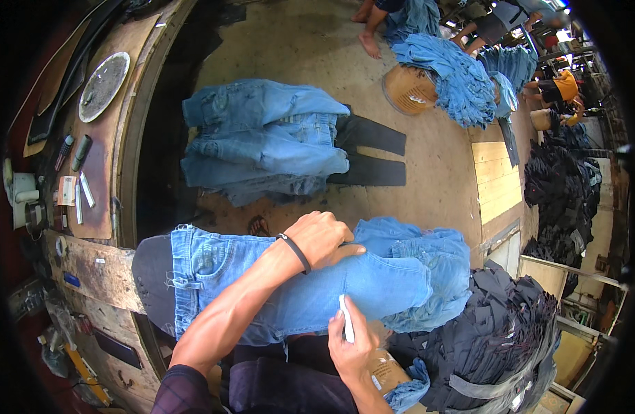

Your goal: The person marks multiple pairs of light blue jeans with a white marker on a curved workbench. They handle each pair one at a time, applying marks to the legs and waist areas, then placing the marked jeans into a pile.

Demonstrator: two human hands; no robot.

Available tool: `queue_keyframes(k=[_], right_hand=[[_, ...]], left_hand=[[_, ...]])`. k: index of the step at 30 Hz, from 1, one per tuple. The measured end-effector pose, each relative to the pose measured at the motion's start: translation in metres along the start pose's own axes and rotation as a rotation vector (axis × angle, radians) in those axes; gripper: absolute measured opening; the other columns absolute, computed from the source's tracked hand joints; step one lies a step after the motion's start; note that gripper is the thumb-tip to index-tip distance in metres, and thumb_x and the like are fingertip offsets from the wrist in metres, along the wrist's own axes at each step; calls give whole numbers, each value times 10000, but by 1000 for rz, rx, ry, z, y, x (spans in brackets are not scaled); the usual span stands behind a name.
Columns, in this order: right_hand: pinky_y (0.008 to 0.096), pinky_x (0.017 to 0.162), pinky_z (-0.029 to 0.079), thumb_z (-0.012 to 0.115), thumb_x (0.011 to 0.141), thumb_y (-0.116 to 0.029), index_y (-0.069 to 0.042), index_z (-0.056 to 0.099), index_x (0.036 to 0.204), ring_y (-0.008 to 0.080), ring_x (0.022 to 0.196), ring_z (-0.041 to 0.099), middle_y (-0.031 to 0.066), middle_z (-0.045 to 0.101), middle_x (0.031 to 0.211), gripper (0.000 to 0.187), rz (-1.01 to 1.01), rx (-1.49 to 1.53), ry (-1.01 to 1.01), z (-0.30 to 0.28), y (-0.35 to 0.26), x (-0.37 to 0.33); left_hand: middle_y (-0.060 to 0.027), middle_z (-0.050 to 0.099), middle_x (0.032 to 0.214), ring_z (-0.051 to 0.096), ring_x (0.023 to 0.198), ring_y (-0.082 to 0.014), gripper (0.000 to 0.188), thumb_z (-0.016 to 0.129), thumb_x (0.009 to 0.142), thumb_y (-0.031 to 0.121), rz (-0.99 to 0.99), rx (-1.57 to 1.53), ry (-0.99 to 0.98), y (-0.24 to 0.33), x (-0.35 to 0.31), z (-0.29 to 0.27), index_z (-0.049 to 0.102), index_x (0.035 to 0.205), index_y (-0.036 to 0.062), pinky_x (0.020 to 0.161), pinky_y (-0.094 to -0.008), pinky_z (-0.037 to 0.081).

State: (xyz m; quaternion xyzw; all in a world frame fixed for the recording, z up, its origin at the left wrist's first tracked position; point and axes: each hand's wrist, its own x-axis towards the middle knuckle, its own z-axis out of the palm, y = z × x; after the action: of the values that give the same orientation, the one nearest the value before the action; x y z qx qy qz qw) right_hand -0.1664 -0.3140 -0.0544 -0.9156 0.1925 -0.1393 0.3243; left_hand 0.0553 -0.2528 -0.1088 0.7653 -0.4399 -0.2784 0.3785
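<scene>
A pair of light blue jeans (290,310) lies stretched over a dark rounded board (153,283), its waistband toward the left. My left hand (324,238) grips the far edge of the jeans with fingers curled and thumb along the cloth; part of its fingers is hidden. A dark band circles that wrist. In my right hand (355,345) is a slim white stick-shaped tool (347,319), its upper end at the near side of the denim. I cannot make out its exact kind.
More blue jeans (428,272) bunch at the board's right end, beside a large dark garment pile (476,331). Ahead lies a stack of jeans (262,138). A wooden bench (100,186) with a round plate (103,86) runs along the left. People work at the far right.
</scene>
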Motion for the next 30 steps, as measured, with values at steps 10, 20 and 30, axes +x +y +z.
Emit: queue_keyframes(k=[10,20,30], right_hand=[[397,710,623,732,875,74,87,723,1224,338,794,783,232,788,1026,350,61,-8,-50,1,2,0],[379,725,632,727,890,67,85,714,1241,296,813,792,230,788,1011,352,41,19,-94,1,4,-1],[331,700,670,589,1106,-124,69,578,1322,208,830,755,113,703,906,290,615,659,285,-22,32,0]], left_hand=[[-242,722,770,710,768,-448,441,712,984,436,5,13,5,-2,0,2,822,897,19,705,-510,570],[-251,706,743,702,745,-453,458,711,983,449,-8,-5,6,-8,-2,8,818,868,19,684,-524,558],[-168,575,840,580,828,-388,305,808,924,219,-879,140,995,50,-145,-57,589,846,20,772,-480,468]])
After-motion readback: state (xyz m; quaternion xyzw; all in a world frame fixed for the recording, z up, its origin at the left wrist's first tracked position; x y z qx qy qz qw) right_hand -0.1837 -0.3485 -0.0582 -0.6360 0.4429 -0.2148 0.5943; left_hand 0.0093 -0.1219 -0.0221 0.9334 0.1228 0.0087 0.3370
